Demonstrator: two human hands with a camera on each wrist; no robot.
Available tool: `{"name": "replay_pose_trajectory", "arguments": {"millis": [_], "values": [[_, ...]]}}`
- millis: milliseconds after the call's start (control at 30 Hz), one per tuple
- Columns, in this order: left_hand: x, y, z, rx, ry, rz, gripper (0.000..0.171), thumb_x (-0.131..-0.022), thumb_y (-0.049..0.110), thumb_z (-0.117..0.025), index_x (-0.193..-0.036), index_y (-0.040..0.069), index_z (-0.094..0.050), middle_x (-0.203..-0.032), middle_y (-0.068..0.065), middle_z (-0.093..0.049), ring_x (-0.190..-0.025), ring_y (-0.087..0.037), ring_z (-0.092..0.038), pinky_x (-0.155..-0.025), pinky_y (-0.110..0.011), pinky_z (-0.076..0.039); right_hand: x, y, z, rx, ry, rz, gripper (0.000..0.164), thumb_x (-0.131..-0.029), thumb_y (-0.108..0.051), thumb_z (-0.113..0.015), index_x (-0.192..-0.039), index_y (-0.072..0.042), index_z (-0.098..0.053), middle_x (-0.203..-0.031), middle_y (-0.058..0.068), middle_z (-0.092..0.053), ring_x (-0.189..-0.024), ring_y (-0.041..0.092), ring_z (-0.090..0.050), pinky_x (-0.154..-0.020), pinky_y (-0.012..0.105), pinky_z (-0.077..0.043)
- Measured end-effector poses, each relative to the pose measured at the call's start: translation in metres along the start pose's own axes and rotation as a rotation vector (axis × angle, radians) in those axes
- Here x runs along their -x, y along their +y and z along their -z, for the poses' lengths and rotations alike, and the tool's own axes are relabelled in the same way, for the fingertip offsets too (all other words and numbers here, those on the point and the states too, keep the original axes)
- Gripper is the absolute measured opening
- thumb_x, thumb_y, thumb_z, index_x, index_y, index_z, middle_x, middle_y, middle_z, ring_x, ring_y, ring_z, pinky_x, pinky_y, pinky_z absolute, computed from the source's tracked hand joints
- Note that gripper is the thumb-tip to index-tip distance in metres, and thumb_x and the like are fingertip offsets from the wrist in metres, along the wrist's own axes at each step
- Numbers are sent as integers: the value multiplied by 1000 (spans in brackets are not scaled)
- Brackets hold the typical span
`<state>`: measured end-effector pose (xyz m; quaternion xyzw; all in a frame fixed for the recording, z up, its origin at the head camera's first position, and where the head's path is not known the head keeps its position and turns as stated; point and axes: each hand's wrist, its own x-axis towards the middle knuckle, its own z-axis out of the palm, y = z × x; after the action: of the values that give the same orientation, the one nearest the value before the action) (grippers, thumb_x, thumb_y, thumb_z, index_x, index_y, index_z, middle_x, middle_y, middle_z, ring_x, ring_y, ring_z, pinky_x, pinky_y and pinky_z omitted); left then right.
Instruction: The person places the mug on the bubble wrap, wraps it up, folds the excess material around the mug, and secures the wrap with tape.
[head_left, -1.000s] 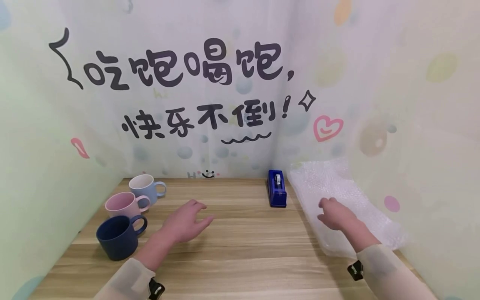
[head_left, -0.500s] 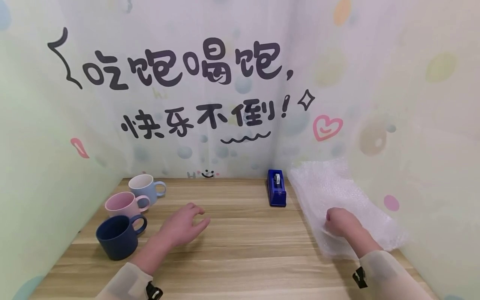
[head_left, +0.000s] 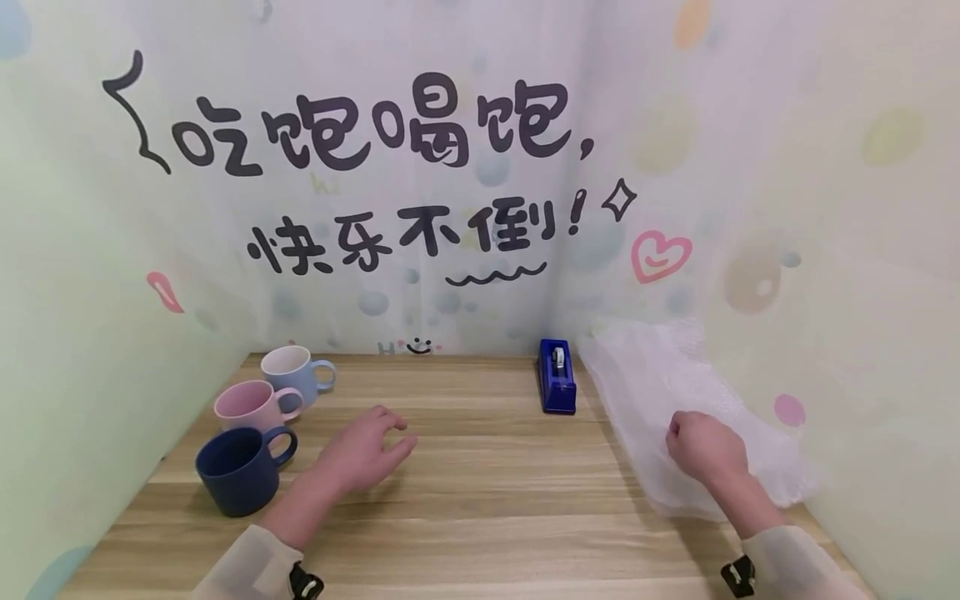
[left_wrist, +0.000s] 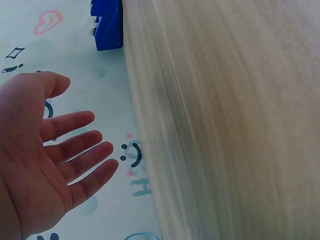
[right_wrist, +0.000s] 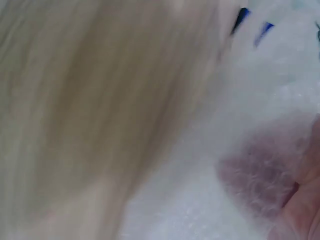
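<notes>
My right hand grips the sheet of bubble wrap at the right of the table. In the right wrist view, part of the hand shows at the right edge, with its fingers seen through the clear bubbles. My left hand hovers over the wooden table to the right of the mugs, holding nothing. Its palm and spread, slightly bent fingers show in the left wrist view.
On the left stand a dark blue mug, a pink mug and a light blue mug. A blue tape dispenser sits at the back beside the bubble wrap. Printed curtains border the table.
My right hand has come down onto the bubble wrap, its fingers curling in, then moved slightly right and toward me. The left hand has stayed nearly still.
</notes>
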<state>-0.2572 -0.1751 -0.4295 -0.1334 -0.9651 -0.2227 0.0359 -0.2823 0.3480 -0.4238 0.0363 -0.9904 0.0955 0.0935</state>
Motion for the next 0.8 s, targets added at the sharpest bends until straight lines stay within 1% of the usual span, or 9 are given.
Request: {"name": "replay_pose_trajectory", "arguments": {"millis": [167, 267, 333, 400, 467, 533, 600, 700, 800], "values": [[0, -2, 4, 6, 7, -1, 42, -109, 38, -66, -134, 5, -74, -139, -14, -69, -130, -37, -68, -111, -58, -57, 7, -14, 10, 1, 219, 72, 17, -97, -13, -60, -81, -16, -64, -79, -1, -60, -58, 17, -50, -47, 37, -37], [0, -1, 6, 10, 14, -2, 41, -109, 37, -66, -134, 5, -74, -140, -15, -68, -130, -38, -68, -111, -59, -57, 10, -27, 16, 10, 375, 147, 20, -94, -9, -63, -77, -18, -61, -75, -4, -54, -52, 13, -42, -43, 34, -32], [0, -1, 8, 12, 19, 5, 41, -109, 37, -66, -133, 6, -74, -141, -15, -68, -131, -38, -68, -110, -59, -57, 11, -36, 18, 22, 480, 216, 22, -92, -7, -66, -75, -19, -58, -73, -5, -49, -49, 11, -36, -41, 33, -28], [0, -1, 10, 19, 24, 10, 40, -109, 36, -66, -133, 6, -74, -140, -15, -68, -130, -38, -68, -109, -59, -57, 12, -45, 19, 41, 574, 306, 25, -90, -5, -67, -73, -19, -55, -71, -4, -46, -47, 10, -31, -39, 32, -24], [0, -1, 12, 31, 33, 13, 39, -108, 35, -65, -132, 6, -74, -140, -16, -67, -129, -38, -68, -109, -60, -58, 12, -53, 19, 60, 647, 400, 24, -89, -5, -69, -74, -18, -55, -70, -4, -46, -46, 10, -31, -39, 31, -23], [0, -1, 13, 49, 52, 17, 39, -109, 34, -65, -133, 5, -73, -141, -17, -66, -129, -39, -68, -109, -60, -57, 11, -61, 18, 78, 692, 488, 21, -89, -6, -70, -76, -17, -58, -70, -4, -51, -47, 11, -38, -38, 30, -24], [-1, -2, 14, 58, 85, 17, 40, -109, 34, -64, -134, 5, -72, -143, -19, -65, -130, -40, -67, -110, -60, -57, 11, -67, 17, 84, 712, 562, 16, -89, -8, -71, -79, -18, -64, -73, -5, -58, -50, 11, -47, -38, 30, -28], [-1, -1, 16, 82, 153, 22, 46, -111, 35, -62, -144, 3, -66, -146, -21, -62, -133, -41, -65, -110, -61, -57, 11, -76, 13, 83, 717, 651, 11, -88, -10, -74, -83, -20, -69, -78, -6, -66, -58, 13, -61, -39, 30, -35], [-1, 0, 18, 133, 230, 13, 51, -111, 33, -61, -152, 2, -58, -148, -23, -59, -134, -43, -64, -108, -62, -57, 13, -84, 9, 80, 714, 723, 8, -90, -12, -72, -86, -19, -71, -81, -7, -69, -64, 14, -67, -39, 31, -40]]}}
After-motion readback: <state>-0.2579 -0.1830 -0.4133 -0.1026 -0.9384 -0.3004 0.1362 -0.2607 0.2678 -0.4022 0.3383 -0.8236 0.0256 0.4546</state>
